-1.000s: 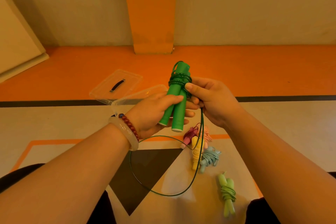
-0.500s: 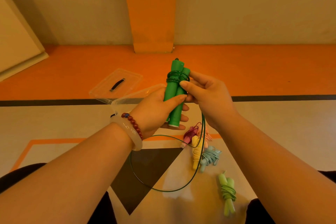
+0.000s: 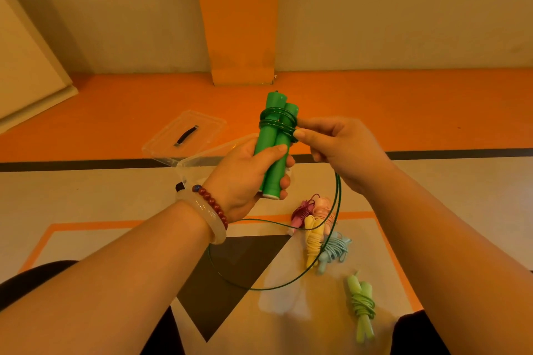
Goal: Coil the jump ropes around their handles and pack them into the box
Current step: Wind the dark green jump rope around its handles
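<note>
Here, green handles (image 3: 266, 141) within left fingers (image 3: 290, 160).

One wide-angle head-worn view, forward and down, close above the floor (image 3: 86, 196), toward the wall (image 3: 403, 8)

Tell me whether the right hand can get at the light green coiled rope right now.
Probably not yet: the right hand pinches the dark green cord against the green handles. The light green rope lies uncovered beside that forearm, so the way looks free once it lets go.
</note>
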